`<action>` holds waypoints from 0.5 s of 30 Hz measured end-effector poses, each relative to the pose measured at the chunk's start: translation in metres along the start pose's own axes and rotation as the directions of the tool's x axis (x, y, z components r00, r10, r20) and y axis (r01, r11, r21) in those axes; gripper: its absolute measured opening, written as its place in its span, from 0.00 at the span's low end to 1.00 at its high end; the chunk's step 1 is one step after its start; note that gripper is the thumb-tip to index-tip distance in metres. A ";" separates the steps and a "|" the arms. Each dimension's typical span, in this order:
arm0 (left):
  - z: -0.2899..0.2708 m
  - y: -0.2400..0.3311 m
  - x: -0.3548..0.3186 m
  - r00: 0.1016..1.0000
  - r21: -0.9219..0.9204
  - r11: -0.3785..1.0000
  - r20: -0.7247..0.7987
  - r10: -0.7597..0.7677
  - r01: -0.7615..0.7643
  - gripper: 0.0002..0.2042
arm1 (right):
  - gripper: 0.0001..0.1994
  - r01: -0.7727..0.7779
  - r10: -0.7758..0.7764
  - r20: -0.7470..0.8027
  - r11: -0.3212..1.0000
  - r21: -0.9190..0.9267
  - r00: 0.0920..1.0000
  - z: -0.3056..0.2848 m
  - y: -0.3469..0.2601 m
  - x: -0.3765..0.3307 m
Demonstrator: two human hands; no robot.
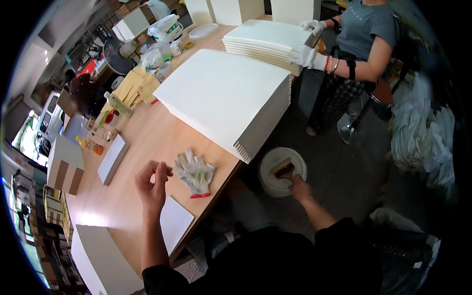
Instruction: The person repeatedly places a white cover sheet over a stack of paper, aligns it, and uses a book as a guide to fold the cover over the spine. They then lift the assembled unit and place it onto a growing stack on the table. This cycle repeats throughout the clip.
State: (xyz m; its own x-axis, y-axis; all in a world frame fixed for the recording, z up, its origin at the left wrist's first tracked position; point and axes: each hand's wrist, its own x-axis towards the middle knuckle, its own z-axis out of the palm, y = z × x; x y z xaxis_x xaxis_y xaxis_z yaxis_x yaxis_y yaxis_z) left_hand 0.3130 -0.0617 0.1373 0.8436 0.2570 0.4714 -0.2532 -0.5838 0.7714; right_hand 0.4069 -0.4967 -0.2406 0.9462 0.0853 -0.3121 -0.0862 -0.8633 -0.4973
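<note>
Brush (284,170) pinched by right hand (298,188) in white bucket (268,167), judged loading glue; left hand (152,184) loosely curled, empty, left of bucket.

Your wooden table (147,142) carries a big board stack (226,98). Beyond that stack sits a smaller stack (268,42); nearer you than it lie a glove (195,173) and a white sheet (174,222).

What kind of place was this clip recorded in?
Probably a small craft or bookbinding-type workshop: tall stacks of cream boards on a long wooden workbench, a white bucket on the floor, and a gloved co-worker squaring another stack.
</note>
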 end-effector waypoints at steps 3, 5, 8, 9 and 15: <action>0.010 0.002 0.001 0.998 -0.096 0.994 0.010 -0.058 0.059 0.18 | 0.28 -0.086 0.088 -0.029 0.994 0.071 0.996 -0.006 -0.012 0.017; 0.010 -0.004 0.002 0.994 -0.118 0.988 0.051 -0.092 0.098 0.18 | 0.30 -0.082 0.117 -0.070 0.921 0.381 0.991 -0.001 0.008 0.038; -0.005 -0.014 -0.003 0.992 -0.127 0.984 -0.001 -0.128 0.126 0.17 | 0.29 -0.209 0.092 0.189 0.521 0.827 0.978 -0.032 -0.007 0.013; -0.012 -0.019 -0.002 0.993 -0.089 0.989 0.009 -0.115 0.116 0.18 | 0.28 -0.280 0.047 0.280 0.325 0.903 0.959 -0.050 -0.011 -0.002; 0.048 -0.050 -0.041 0.966 -0.132 0.962 0.136 -0.220 0.238 0.13 | 0.23 0.107 -0.171 -0.095 0.063 0.992 0.981 -0.141 -0.083 -0.074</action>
State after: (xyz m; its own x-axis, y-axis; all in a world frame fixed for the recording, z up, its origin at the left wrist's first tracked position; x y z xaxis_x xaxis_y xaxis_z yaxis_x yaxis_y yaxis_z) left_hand 0.3136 -0.0804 0.0588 0.9352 0.2717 0.2272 -0.1053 -0.3991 0.9108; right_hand 0.3878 -0.5015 -0.0625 0.9722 0.1845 -0.1444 -0.2140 0.4483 -0.8679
